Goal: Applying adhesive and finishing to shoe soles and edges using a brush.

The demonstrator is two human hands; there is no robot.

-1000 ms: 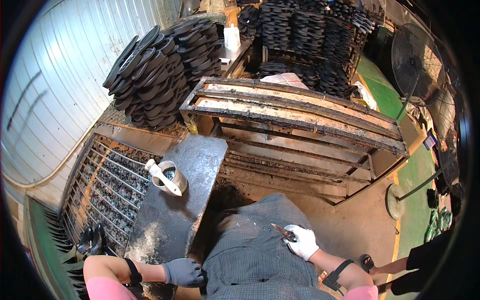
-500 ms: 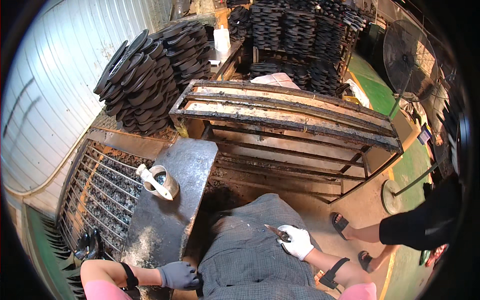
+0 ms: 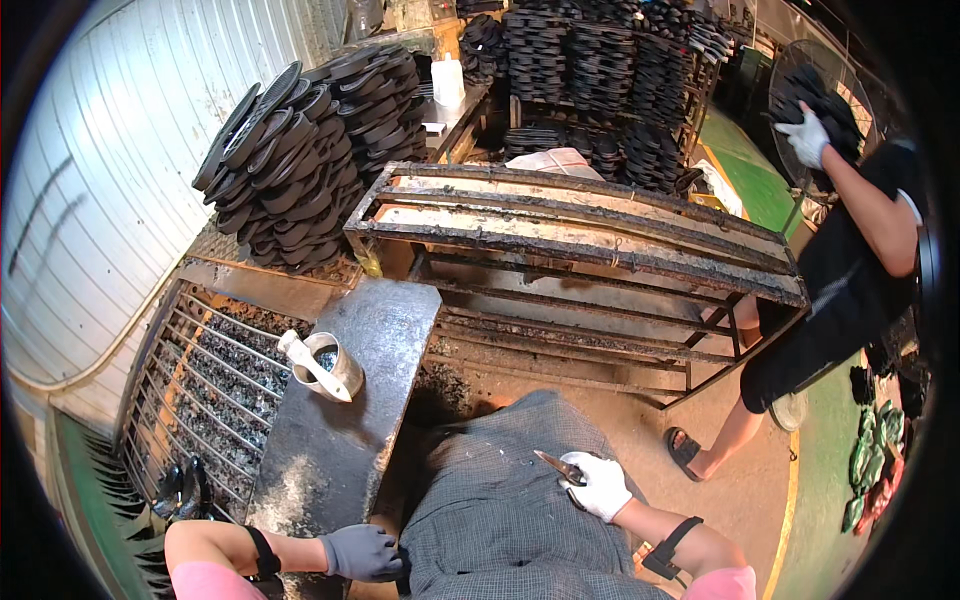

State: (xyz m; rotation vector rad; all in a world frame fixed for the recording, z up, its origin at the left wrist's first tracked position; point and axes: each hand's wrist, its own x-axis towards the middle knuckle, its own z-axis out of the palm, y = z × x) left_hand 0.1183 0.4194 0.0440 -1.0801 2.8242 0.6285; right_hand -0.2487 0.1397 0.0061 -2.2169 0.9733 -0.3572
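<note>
"Specifically, where is the pointed blade [image 3: 553,463]?"

"It projects from the right hand [image 3: 598,488], gloved in white, whose fingers are closed about its dark handle. The tip is directed to the upper left, above the checked cloth [image 3: 500,490] covering the lap."

"And the left hand [image 3: 360,553]?"

"Gloved in grey, it lies at the cloth's left edge with fingers loosely curled; whether it grips anything cannot be told."

"What adjoins it?"

"A dark bench top [image 3: 370,420], bearing a cup [image 3: 348,372] with dark contents and a pale brush [image 3: 315,365] across its rim. A barred grate [image 3: 215,390] flanks the bench top on the left; stacks of black sole-shaped pieces [image 3: 285,170] stand beyond."

"And at upper right?"

"A co-worker's white-gloved hand [image 3: 803,137], raised beside a dark bundle [image 3: 822,98]."
</note>
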